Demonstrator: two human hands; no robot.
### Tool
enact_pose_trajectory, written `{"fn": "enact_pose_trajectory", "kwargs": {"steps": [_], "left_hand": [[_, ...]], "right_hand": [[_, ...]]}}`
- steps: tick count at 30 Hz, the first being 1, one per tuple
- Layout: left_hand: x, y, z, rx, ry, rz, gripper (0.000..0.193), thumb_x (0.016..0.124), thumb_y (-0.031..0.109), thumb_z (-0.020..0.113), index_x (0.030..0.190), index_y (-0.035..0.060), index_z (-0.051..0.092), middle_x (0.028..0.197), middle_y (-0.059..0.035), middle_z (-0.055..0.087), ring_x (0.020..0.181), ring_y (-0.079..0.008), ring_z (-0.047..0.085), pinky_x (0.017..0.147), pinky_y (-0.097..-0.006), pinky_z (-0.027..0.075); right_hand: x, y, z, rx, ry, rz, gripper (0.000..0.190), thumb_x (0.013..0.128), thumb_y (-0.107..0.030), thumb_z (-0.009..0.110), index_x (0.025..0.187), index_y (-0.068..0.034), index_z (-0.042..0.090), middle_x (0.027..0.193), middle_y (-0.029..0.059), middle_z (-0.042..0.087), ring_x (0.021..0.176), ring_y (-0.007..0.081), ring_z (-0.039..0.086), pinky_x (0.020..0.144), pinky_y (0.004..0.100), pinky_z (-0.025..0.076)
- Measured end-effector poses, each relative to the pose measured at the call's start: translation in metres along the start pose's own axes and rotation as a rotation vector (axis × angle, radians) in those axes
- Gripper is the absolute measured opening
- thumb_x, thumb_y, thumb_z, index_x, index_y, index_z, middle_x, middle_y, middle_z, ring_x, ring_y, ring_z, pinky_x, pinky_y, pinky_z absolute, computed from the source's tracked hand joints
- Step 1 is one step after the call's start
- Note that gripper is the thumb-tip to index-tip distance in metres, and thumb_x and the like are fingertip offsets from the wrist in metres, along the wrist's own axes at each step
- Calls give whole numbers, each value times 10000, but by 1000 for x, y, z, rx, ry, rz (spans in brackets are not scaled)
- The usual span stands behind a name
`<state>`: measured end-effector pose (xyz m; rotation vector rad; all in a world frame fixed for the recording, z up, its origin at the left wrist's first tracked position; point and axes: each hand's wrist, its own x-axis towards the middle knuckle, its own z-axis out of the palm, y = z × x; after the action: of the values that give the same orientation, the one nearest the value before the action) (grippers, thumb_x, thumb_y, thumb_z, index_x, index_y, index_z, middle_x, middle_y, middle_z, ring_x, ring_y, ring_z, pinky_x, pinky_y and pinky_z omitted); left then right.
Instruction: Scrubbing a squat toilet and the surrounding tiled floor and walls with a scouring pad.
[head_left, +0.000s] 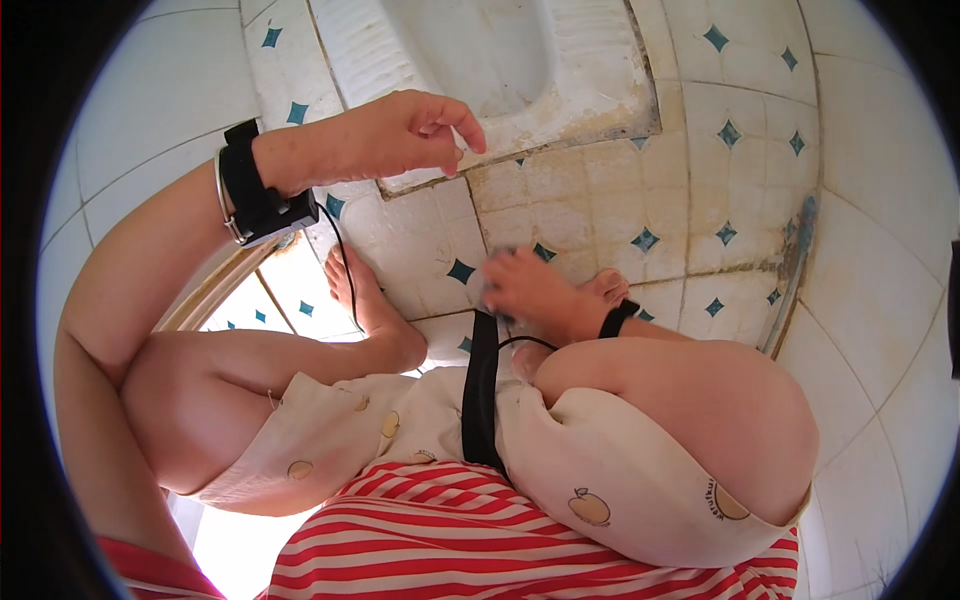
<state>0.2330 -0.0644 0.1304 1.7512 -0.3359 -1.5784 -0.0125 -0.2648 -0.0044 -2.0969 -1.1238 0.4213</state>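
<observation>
My right hand (536, 285) is down at the tiled floor between my feet, with its fingers closed over a small grey and dark object (487, 291). Both are blurred, and most of the object is covered by the fingers, so its kind is unclear; it could be a scrubber. My left hand (420, 135) hangs in the air before the near edge of a white squat toilet (592, 112). Its fingers are loosely bent and apart, holding nothing. Brown stains mark the floor tiles (570, 191) and the toilet's rim.
My bare left foot (364, 289) and partly hidden right foot (606, 285) flank the work spot. A black cable (345, 255) runs down from a wrist-strapped device (281, 221). White tiled walls (862, 277) rise on both sides. A black strap (480, 390) hangs down between my legs.
</observation>
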Motion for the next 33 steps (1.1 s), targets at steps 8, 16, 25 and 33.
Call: {"fn": "enact_pose_trajectory", "kwargs": {"steps": [8, 16, 25, 33], "left_hand": [[12, -9, 1, 3, -37, 67, 273, 977, 113, 530, 1218, 46, 641, 906, 12, 628, 934, -82, 604, 857, -241, 452], [4, 3, 1, 33, -14, -6, 259, 981, 117, 535, 1206, 52, 646, 858, 26, 598, 930, -84, 603, 844, -252, 451], [6, -3, 5, 35, -39, 7, 266, 984, 142, 531, 1203, 39, 642, 846, 28, 583, 931, -92, 601, 838, -254, 446], [13, 9, 5, 76, -59, 31, 266, 994, 151, 527, 1210, 44, 639, 823, 34, 565, 924, -73, 597, 781, -236, 433]], "right_hand": [[67, 55, -50, -49, 401, 267, 122, 779, -112, 666, 876, -184, 656, 978, 68, 557, 1007, 293, 562, 840, 428, 413], [27, 12, -3, 63, 237, 121, 190, 686, -78, 703, 830, -185, 640, 964, 56, 568, 969, 299, 580, 794, 434, 429], [-145, 62, -119, -160, 399, 777, 368, 546, 47, 756, 847, -160, 716, 962, 90, 594, 957, 325, 602, 791, 438, 464], [-35, 19, -42, 78, 179, 251, 89, 713, -145, 695, 781, -201, 687, 965, 60, 582, 956, 301, 581, 791, 424, 433]]}}
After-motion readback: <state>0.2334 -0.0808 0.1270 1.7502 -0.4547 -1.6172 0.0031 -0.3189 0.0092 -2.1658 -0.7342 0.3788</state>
